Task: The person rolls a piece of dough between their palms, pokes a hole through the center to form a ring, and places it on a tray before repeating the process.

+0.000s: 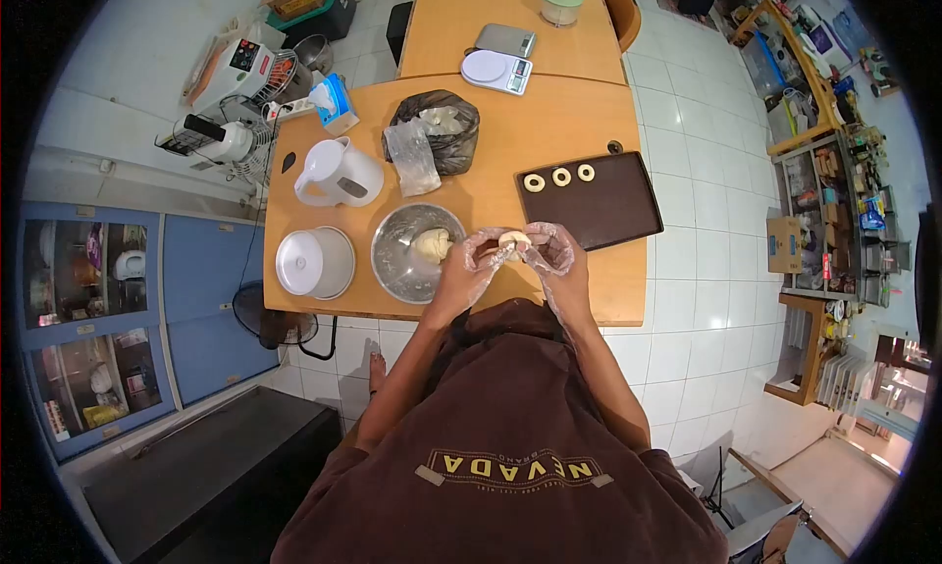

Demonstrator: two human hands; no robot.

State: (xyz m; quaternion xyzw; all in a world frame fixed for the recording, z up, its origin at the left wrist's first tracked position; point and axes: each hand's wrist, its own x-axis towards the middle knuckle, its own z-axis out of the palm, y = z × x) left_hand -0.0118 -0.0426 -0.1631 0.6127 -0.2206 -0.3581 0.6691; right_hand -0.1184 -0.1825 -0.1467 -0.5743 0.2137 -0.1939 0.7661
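Observation:
Both of my hands wear clear plastic gloves and meet in front of my chest, over the table's front edge. Between them is a small pale dough piece [513, 239]. My left hand [473, 262] pinches its left side, and my right hand [555, 257] pinches its right side. Just left of my left hand, a steel bowl [392, 260] holds a larger lump of dough [432, 245]. Beyond my right hand lies a dark baking tray [599, 211]. Three dough rings [561, 177] sit in a row near its far left corner.
On the wooden table [500, 142] stand a white lidded container [314, 263], a white jug [340, 173], a black plastic bag [459, 147], a tissue box [334, 103] and a white scale [497, 72]. A green-lidded jar [561, 3] is farther back.

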